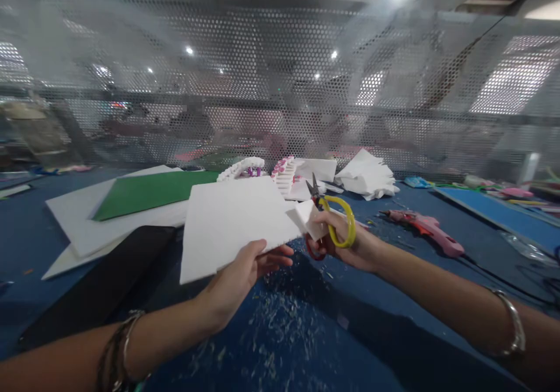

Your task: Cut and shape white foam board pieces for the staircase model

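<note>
A white foam sheet (231, 220) is held up over the table, tilted, with its lower right edge in my left hand (245, 281). The left thumb lies on its face and the fingers pass beneath. My right hand (341, 237) is closed around scissors (335, 220) with one yellow and one red handle loop, dark blades pointing up and away. A small white piece (310, 220) sits at the right fingertips, close to the sheet's right corner. Whether that piece is joined to the sheet I cannot tell.
White and green sheets (153, 193) and a black flat object (105, 281) lie left. White and pink foam pieces (284, 173) and crumpled white sheets (366, 175) stand behind. A pink glue gun (429, 228) and blue board (503, 211) lie right. Scraps litter the blue table (280, 345).
</note>
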Tool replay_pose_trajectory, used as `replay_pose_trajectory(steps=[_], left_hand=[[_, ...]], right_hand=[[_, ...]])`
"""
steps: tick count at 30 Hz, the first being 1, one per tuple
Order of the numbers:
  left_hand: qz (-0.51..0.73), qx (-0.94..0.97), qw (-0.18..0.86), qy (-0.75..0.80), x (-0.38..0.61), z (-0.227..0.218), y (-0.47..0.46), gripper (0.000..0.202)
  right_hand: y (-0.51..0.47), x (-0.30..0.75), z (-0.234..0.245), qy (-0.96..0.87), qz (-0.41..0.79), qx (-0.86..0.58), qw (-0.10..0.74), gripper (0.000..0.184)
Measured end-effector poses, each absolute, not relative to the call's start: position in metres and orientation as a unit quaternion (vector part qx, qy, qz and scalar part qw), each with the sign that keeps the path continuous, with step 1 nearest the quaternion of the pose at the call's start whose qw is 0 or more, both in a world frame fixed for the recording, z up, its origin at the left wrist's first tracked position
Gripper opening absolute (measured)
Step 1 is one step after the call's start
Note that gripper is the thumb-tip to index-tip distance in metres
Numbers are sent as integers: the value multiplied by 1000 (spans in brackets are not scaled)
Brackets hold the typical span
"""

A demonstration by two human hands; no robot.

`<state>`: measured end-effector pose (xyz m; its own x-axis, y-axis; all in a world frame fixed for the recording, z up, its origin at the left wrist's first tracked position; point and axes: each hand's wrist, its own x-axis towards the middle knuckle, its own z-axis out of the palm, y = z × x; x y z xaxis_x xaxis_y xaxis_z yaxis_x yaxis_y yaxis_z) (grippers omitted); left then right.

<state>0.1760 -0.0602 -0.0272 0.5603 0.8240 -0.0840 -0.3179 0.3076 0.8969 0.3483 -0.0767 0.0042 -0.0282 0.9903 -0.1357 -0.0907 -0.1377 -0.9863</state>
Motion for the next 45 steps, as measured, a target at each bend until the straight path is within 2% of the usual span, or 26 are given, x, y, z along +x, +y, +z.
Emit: replay_pose_trajectory(steps=[4, 10, 16, 23, 28, 33, 45], left_hand=[[345, 520, 734, 269, 172, -37, -58, 26], [333, 576, 688, 290, 173, -37, -63, 34], [312, 577, 680, 328, 174, -37, -67, 38], [306, 593, 679, 308, 170, -35, -63, 33], [282, 638, 629, 343, 166, -25, -62, 35], [287, 640, 619, 353, 164, -22, -61, 33], [271, 637, 626, 359, 162, -36, -58, 40]], right_hand=[[-75, 345, 6, -448, 553, -516, 476, 17], [-78, 331, -3, -358, 531, -531, 555, 21], [-76, 322, -8, -355, 546, -494, 576, 23], [-74, 328, 0, -369, 537, -510, 562, 22], [-67, 334, -3, -478, 447, -529, 540, 22], [-64, 336, -2, -505, 390, -553, 535, 18], [-60, 345, -12, -525, 414, -534, 518, 17]])
